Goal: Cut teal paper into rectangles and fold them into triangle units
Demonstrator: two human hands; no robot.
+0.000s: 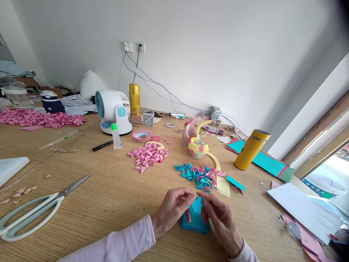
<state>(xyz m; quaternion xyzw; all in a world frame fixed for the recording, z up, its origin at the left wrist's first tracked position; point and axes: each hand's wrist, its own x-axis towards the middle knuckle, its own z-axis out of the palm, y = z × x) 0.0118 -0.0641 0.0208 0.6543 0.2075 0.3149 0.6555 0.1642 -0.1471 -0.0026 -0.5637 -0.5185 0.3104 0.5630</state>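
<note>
My left hand (pixel 172 209) and my right hand (pixel 220 218) meet near the table's front edge, both pinching a small piece of blue paper (pixel 196 205) between fingertips and thumbs. The paper is partly folded and held just above a small stack of blue paper sheets (pixel 196 222) lying on the wooden table (pixel 109 196). Just beyond my hands lies a pile of folded blue and pink triangles (pixel 200 175), with a yellow slip (pixel 223 185) and a blue slip (pixel 235 183) beside it.
Large scissors (pixel 35 213) lie at the front left. Further back are a pink triangle pile (pixel 148 155), a paper swan model (pixel 196 140), a yellow flask (pixel 251 149), a white fan (pixel 113 111), a glue bottle (pixel 116 136), and papers (pixel 305 211) at right.
</note>
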